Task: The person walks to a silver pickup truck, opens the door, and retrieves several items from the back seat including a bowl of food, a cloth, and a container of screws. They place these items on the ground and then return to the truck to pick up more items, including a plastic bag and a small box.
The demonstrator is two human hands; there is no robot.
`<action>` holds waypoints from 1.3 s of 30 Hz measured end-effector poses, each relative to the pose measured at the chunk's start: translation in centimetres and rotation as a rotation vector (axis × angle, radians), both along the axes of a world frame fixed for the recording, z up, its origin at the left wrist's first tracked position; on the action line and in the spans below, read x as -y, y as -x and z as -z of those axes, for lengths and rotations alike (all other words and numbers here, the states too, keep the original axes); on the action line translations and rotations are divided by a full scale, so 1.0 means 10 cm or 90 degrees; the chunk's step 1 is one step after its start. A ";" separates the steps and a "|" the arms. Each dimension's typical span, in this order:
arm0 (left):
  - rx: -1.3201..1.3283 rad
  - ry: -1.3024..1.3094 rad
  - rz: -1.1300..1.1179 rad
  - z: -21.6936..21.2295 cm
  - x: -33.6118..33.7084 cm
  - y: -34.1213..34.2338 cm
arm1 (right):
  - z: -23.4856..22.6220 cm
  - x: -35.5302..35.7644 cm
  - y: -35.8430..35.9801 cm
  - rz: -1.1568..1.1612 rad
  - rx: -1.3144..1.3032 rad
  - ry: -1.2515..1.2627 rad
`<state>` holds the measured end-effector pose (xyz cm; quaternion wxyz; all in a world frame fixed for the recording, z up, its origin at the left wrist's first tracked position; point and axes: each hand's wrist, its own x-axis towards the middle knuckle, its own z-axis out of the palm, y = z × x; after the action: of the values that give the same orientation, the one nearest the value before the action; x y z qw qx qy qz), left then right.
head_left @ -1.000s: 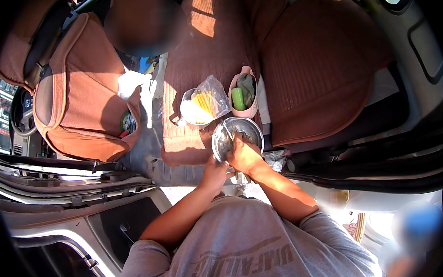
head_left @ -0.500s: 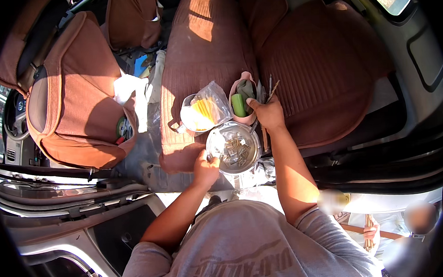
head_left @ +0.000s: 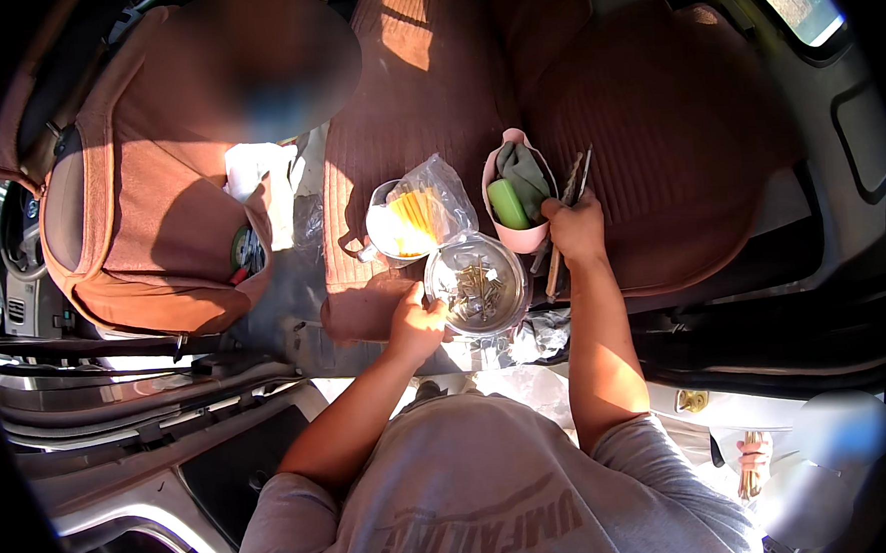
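My left hand [head_left: 417, 323] grips the near-left rim of a round metal bowl [head_left: 477, 285] holding several small screws and bolts, at the front edge of a brown car seat [head_left: 424, 107]. My right hand [head_left: 573, 228] is closed on a few long thin tools [head_left: 569, 195] with wooden handles, just right of a pink cup [head_left: 517, 235]. The cup holds a green object and a grey cloth. Left of it a clear plastic bag [head_left: 428, 212] with yellow sticks lies in a metal mug.
I lean in through the open car door over the rear bench seat [head_left: 656, 135]. The front seat back [head_left: 150, 232] stands at the left, with a white cloth [head_left: 252, 171] behind it. Crumpled plastic [head_left: 526, 337] lies on the sill. Another person's hand [head_left: 753, 453] holds something at lower right.
My right hand left the bowl, reached right past the pink cup and took hold of the long tools. My left hand stayed on the bowl's rim.
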<state>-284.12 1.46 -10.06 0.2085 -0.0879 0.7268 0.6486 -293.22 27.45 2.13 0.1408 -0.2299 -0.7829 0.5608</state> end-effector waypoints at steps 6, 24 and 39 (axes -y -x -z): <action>0.111 -0.155 -0.066 -0.21 -0.33 0.32 | -0.28 0.26 -0.43 0.007 -0.038 0.167; 0.100 -0.127 -0.046 -0.12 -0.32 0.38 | -0.51 0.33 -0.30 -0.071 -0.038 -0.042; 0.012 -0.151 -0.018 -0.09 -0.21 0.32 | 0.72 0.24 -1.37 -0.109 0.412 -0.320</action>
<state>-287.27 3.57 -9.18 0.2150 -0.0786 0.6416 0.7321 -279.48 25.01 -5.08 -0.1077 -0.2868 -0.9156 0.2605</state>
